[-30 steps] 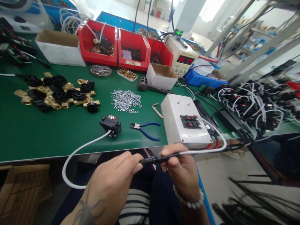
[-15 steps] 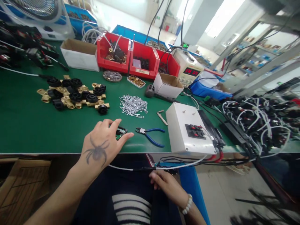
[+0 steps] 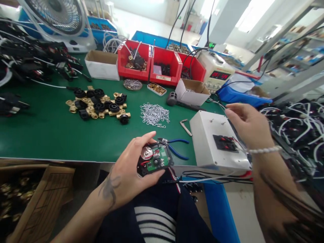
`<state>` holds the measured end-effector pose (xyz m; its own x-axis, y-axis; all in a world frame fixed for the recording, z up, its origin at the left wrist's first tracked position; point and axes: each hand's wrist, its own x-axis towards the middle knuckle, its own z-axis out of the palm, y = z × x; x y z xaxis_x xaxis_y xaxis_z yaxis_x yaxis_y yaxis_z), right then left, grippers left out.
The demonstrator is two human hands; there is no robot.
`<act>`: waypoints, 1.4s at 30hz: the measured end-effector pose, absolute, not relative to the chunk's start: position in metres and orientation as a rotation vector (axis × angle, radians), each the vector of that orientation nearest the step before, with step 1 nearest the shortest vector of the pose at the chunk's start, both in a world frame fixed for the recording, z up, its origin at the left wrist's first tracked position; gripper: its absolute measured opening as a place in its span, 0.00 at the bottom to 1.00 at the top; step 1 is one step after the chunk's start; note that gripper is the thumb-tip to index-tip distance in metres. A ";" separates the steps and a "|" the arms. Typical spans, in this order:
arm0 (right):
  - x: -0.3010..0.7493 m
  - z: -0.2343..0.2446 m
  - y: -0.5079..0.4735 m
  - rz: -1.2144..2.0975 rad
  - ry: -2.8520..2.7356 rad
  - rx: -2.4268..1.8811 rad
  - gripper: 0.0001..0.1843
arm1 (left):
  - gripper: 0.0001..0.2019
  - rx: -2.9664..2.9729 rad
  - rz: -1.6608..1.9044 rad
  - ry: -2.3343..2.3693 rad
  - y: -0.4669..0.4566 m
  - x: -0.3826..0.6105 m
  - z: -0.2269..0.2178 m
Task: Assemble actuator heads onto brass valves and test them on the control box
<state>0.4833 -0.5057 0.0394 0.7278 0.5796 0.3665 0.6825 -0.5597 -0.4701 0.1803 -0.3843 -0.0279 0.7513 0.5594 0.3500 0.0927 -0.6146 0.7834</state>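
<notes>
My left hand (image 3: pixel 131 168) is wrapped round a black plastic housing with a green circuit board (image 3: pixel 159 157), at the table's front edge. A round silver part and red wires show inside it. Blue-handled cutting pliers (image 3: pixel 178 152) lie just behind the housing. To the right, my right hand (image 3: pixel 249 123) is raised over the white metal box (image 3: pixel 204 141) with black-and-red terminals (image 3: pixel 226 143). Its fingers are curled in; what they hold, if anything, I cannot make out. A thin white cable passes close to the fingertips.
Silver spring clips (image 3: pixel 155 114) lie in a pile mid-table, with brass-and-black valve fittings (image 3: pixel 98 106) to their left. A hex key (image 3: pixel 186 127) rests beside the white box. Red bins (image 3: pixel 134 72), a power supply (image 3: pixel 216 76) and a fan (image 3: pixel 58 17) stand behind. Cable bundles (image 3: pixel 291 125) crowd the right.
My left hand has lifted the circuit-board housing off the table toward me and turned it face up. My right hand has risen from my lap to above the white box. The view has shifted left.
</notes>
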 end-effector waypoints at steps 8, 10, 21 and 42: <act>0.486 0.018 -0.494 -0.033 -0.948 -2.474 0.09 | 0.38 1.927 0.770 0.342 -0.393 0.173 -0.026; 0.486 0.018 -0.494 -0.039 -0.943 -2.504 0.09 | 0.38 1.899 0.757 0.329 -0.394 0.173 -0.025; 0.490 0.018 -0.491 -0.060 -0.905 -2.549 0.09 | 0.40 1.883 0.719 0.278 -0.398 0.171 -0.019; 0.372 0.031 -0.517 0.770 -0.886 -1.464 0.31 | 0.19 2.336 1.013 0.110 -0.393 0.176 -0.011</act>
<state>0.3720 -0.5172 0.0314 0.4911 0.8705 0.0334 0.0876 -0.0112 -0.9961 0.1761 -0.3927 -0.0115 0.7078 0.2944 0.6422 -0.1502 -0.8255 0.5440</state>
